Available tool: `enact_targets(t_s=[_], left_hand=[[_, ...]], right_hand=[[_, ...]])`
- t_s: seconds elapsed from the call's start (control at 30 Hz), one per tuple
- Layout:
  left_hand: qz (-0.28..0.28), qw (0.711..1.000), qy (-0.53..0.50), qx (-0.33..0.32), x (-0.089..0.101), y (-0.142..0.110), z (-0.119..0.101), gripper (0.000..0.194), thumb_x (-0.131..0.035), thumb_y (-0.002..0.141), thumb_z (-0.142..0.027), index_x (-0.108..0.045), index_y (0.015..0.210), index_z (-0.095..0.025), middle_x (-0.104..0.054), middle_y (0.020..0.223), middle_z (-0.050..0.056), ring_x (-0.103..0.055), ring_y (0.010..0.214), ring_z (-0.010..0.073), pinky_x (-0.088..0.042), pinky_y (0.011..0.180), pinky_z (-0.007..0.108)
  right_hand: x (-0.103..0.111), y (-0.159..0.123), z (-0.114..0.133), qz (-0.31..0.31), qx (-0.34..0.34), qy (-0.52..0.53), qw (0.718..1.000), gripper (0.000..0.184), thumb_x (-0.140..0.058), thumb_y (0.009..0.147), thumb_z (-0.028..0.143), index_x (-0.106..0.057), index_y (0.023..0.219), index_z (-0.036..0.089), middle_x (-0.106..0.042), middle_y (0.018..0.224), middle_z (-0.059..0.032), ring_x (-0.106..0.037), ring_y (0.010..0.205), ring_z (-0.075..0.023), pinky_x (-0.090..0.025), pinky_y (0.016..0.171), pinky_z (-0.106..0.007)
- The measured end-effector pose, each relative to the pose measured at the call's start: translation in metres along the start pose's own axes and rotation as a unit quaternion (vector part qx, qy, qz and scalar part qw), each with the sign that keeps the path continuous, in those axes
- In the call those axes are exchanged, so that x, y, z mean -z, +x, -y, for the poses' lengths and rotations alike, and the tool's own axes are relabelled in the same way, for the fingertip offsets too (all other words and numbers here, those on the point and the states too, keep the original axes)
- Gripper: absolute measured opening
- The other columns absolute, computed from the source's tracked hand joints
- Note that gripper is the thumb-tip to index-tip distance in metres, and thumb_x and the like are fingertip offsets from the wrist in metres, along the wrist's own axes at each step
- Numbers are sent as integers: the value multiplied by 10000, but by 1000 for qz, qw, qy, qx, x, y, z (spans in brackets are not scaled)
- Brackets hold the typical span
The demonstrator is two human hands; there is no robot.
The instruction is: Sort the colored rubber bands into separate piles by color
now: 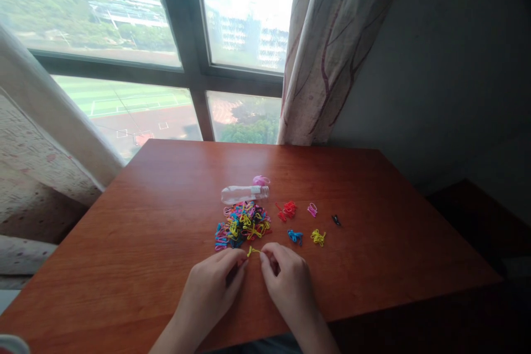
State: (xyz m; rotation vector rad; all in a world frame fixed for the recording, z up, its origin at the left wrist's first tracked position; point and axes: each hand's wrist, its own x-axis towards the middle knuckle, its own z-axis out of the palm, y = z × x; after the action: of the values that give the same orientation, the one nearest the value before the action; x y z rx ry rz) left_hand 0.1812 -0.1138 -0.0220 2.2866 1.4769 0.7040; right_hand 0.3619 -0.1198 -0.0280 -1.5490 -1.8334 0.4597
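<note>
Between my two hands is a small yellow looped wire clip [254, 250], or possibly two linked ones; they are too small to tell apart. My left hand [216, 276] pinches the left side between thumb and forefinger. At the right end, the thumb and forefinger of my right hand [288, 274] are also closed on it. Just beyond the left fingertips lies a mixed pile of coloured clips [244, 221] in pink, blue, yellow, red and black. Right of the pile sit small groups: red clips [289, 209], blue clips [295, 237], yellow clips [318, 237], pink clips [312, 209] and black clips [336, 220].
A clear plastic bottle [238, 194] lies on its side behind the pile, with a pink-purple object [261, 180] beyond it. The wooden table [145, 221] reaches to the window and curtain [315, 66]. A pale rim [14, 343] shows at the lower left corner.
</note>
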Motion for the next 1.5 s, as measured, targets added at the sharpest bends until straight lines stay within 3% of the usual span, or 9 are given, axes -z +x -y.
enact_targets(t_s=[0.23,0.5,0.63,0.93,1.17,1.5], left_hand=[[-3,1000,-3,4,0,-1,0,157,-480,925,-215,-633,901,-240,-732,848,-2,-701,740,157,-501,645,226],[-15,1000,6,-7,2,1,-2,168,-469,918,-212,-626,864,-237,-722,797,-6,-694,700,156,-483,585,221],[-16,1000,6,-7,3,1,-3,176,-467,919,-223,-630,852,-237,-721,785,-5,-692,688,153,-483,569,216],[-40,999,-4,-6,1,-1,0,154,-498,900,-221,-650,892,-245,-748,830,-9,-712,711,153,-513,596,216],[-71,997,6,15,1,0,1,160,-498,896,-228,-657,904,-241,-762,856,-11,-733,728,167,-533,603,228],[-44,998,51,4,1,1,-2,157,-503,917,-269,-658,902,-246,-755,851,8,-722,736,173,-511,590,225]], right_hand=[[16,-8,-10,-19,-12,-1,1000,174,-509,938,222,-655,844,218,-673,713,0,-631,625,-143,-414,591,-222],[66,-12,-73,-110,-96,-70,987,311,-514,946,441,-697,885,198,-700,705,-48,-653,591,-174,-461,576,-248],[77,-11,-89,-129,-114,-95,980,365,-505,938,501,-699,901,195,-702,706,-64,-659,598,-191,-474,583,-260],[65,-10,-78,-118,-101,-83,984,380,-481,952,500,-701,892,197,-701,699,-63,-658,595,-188,-472,571,-255],[44,-8,-44,-75,-42,-42,995,244,-483,963,307,-687,870,211,-709,752,-34,-666,633,-162,-479,615,-230],[8,-10,-14,-6,46,-48,998,187,-492,918,169,-659,856,225,-686,725,-1,-658,652,-152,-434,621,-220]])
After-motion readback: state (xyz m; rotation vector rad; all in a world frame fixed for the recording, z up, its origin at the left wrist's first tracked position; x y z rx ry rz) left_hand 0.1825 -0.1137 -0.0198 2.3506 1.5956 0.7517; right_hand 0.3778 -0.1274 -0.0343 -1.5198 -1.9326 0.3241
